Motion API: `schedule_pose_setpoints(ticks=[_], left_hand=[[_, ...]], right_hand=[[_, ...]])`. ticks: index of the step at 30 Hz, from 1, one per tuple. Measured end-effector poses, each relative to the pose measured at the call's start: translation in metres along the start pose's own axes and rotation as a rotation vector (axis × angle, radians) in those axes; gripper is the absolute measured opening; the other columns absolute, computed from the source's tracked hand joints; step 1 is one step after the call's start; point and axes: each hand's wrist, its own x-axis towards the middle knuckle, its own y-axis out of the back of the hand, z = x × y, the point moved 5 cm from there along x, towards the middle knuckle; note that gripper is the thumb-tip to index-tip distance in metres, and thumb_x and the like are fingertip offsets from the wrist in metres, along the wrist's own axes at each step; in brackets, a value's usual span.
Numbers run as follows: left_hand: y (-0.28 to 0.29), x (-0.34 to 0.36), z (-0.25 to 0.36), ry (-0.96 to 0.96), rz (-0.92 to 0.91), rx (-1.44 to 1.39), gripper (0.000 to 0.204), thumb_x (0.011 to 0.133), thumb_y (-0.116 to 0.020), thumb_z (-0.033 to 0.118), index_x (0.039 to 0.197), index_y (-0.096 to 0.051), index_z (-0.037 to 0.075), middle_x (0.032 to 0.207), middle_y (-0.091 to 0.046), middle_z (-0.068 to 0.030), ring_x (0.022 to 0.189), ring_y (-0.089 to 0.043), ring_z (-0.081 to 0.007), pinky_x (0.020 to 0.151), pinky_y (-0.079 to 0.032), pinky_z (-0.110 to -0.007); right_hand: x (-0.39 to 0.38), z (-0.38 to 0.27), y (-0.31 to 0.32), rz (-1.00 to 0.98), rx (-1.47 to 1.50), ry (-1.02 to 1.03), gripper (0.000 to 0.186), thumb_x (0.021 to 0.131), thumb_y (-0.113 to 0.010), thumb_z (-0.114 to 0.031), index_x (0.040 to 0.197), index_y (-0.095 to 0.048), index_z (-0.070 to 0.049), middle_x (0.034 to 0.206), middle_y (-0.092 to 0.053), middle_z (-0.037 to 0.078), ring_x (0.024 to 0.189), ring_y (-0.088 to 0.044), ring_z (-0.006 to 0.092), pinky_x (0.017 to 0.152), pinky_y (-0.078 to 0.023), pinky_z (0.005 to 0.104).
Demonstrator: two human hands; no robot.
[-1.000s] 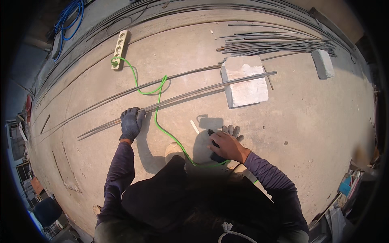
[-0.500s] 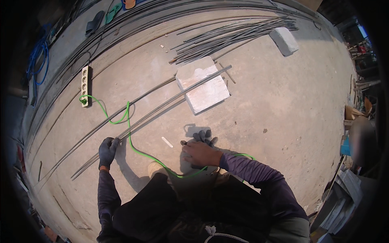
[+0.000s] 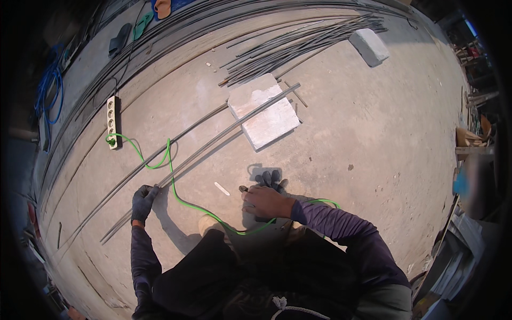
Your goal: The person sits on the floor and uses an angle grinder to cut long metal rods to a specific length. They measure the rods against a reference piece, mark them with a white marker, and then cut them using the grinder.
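Note:
My left hand [image 3: 144, 204], in a dark grey glove, is closed round a thin pair of metal rods [image 3: 213, 140]. Their far ends lie across a pale block [image 3: 266, 120]; the near ends stick out past my hand. My right hand [image 3: 269, 201] is bare and low over the floor in front of me, fingers curled over something dark, mostly hidden. Grey glove fingers [image 3: 271, 178] show just beyond it. A green cable [image 3: 184, 202] passes under the rods and runs close by my right hand. A small pale stick [image 3: 222, 189] lies between my hands.
Another pair of rods [image 3: 130, 176] lies left of the held ones, reaching the block. Behind are a pile of cut rods [image 3: 298, 50] and a second block [image 3: 369, 48]. The cable plugs into a white power strip [image 3: 111, 120]. Long bars [image 3: 213, 24] line the far left.
The view has shifted slightly. Both hands stay in nearly the same place, the left still on the rods and the right still low over the floor.

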Motion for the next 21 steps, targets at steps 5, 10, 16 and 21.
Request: schedule_pose_setpoints(ticks=[5, 10, 16, 21], left_hand=[[0.002, 0.004, -0.008, 0.005, 0.006, -0.108, 0.024, 0.096, -0.074, 0.028, 0.088, -0.071, 0.005, 0.079, -0.067, 0.0044, 0.068, -0.054, -0.0051, 0.063, -0.043, -0.025], [0.007, -0.007, 0.015, -0.095, 0.138, -0.150, 0.022, 0.097, -0.073, 0.024, 0.086, -0.069, 0.005, 0.076, -0.063, 0.0052, 0.069, -0.051, -0.0049, 0.063, -0.042, -0.025], [-0.004, -0.054, 0.104, -0.203, 0.092, 0.057, 0.026, 0.100, -0.067, 0.023, 0.088, -0.068, 0.000, 0.072, -0.061, 0.0022, 0.068, -0.051, -0.0062, 0.062, -0.043, -0.027], [-0.113, -0.116, 0.214, -0.301, -0.395, 0.163, 0.025, 0.100, -0.064, 0.024, 0.100, -0.070, 0.000, 0.086, -0.067, -0.0152, 0.073, -0.064, -0.0251, 0.069, -0.051, -0.037]], right_hand=[[0.004, -0.006, 0.005, -0.039, -0.009, -0.011, 0.037, 0.094, -0.069, -0.032, 0.113, -0.060, -0.001, 0.107, -0.066, 0.022, 0.103, -0.065, 0.0385, 0.090, -0.051, 0.0483], [0.009, -0.011, 0.012, -0.068, -0.021, -0.014, 0.036, 0.095, -0.066, -0.033, 0.111, -0.058, -0.001, 0.104, -0.065, 0.021, 0.100, -0.065, 0.0389, 0.087, -0.050, 0.0492], [0.014, -0.028, 0.040, 0.083, 0.303, -0.182, 0.041, 0.099, -0.065, -0.031, 0.125, -0.058, 0.000, 0.099, -0.066, 0.017, 0.095, -0.066, 0.0266, 0.084, -0.051, 0.0371], [0.015, -0.036, 0.045, -0.039, 0.909, -0.318, 0.050, 0.107, -0.053, -0.038, 0.142, -0.049, -0.001, 0.106, -0.065, 0.011, 0.095, -0.060, 0.0147, 0.083, -0.049, 0.0295]])
